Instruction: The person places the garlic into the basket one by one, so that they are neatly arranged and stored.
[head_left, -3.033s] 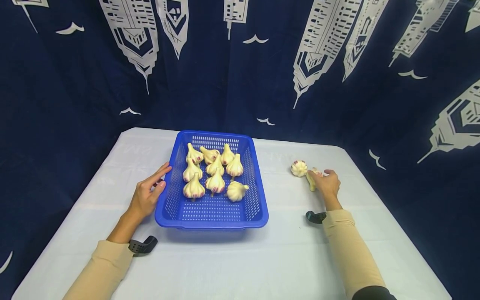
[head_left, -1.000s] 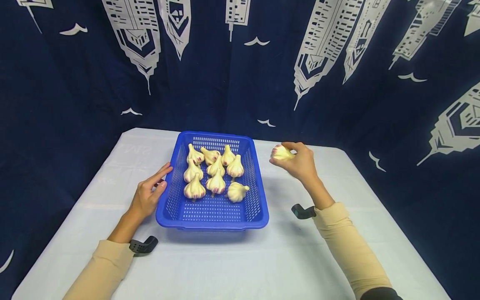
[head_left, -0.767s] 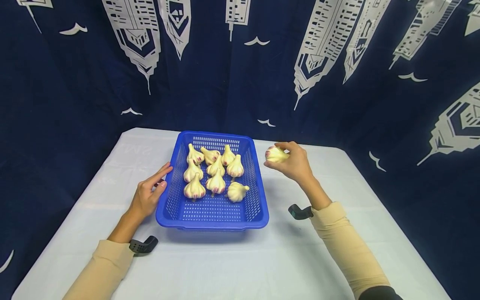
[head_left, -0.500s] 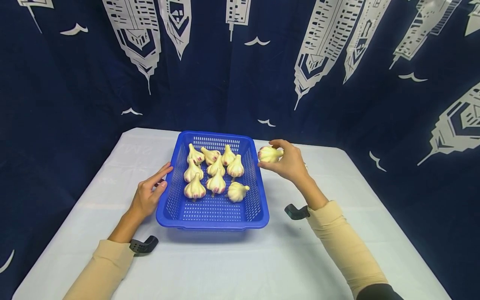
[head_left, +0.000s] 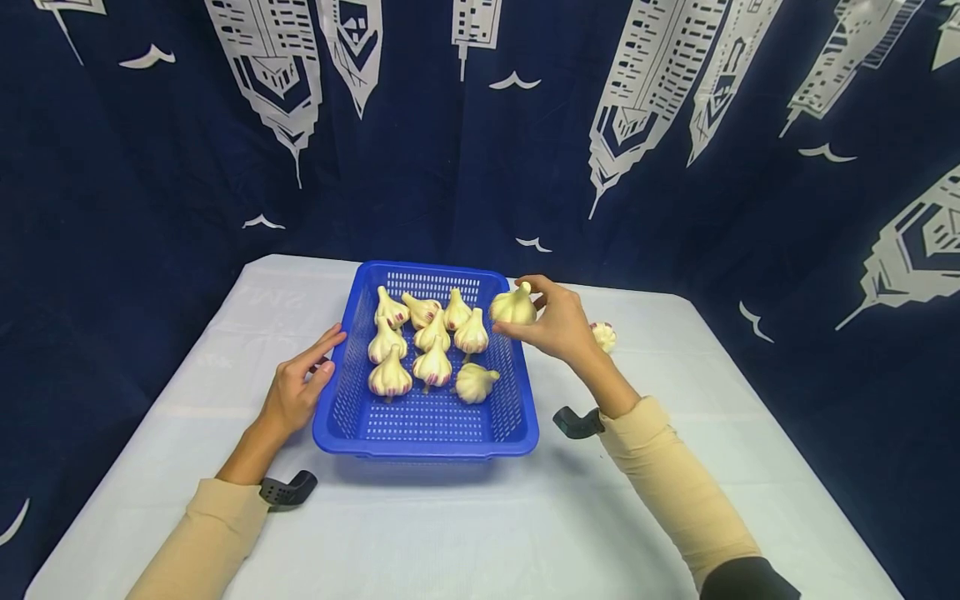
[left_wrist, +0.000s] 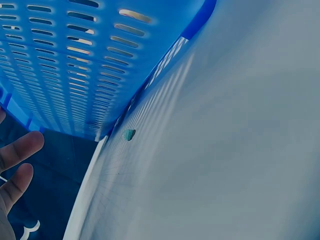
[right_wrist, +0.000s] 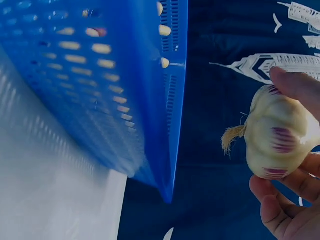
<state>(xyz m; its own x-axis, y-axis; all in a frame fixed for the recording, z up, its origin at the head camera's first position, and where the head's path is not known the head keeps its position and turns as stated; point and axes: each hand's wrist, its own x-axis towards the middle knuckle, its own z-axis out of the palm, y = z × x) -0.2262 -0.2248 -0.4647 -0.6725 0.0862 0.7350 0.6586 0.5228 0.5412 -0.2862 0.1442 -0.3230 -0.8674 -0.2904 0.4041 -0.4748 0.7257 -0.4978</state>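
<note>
My right hand holds a garlic bulb between thumb and fingers, over the right rim of a blue basket. In the right wrist view that garlic bulb shows purple streaks and a tuft of dry roots. Several more bulbs sit in the basket, mostly stem up; one bulb at the lower right leans over. My left hand rests at the basket's left rim, its fingers extended and touching the edge. In the left wrist view, two fingertips show beside the perforated basket wall.
One more garlic bulb lies on the white-covered table, partly behind my right wrist. A dark blue curtain with white building prints hangs at the table's back and sides. A small green speck shows in the left wrist view.
My right hand has picked a garlic bulb off the table at the right and carried it left to the basket's rim, its stem now turned upward. The left hand stays put.
</note>
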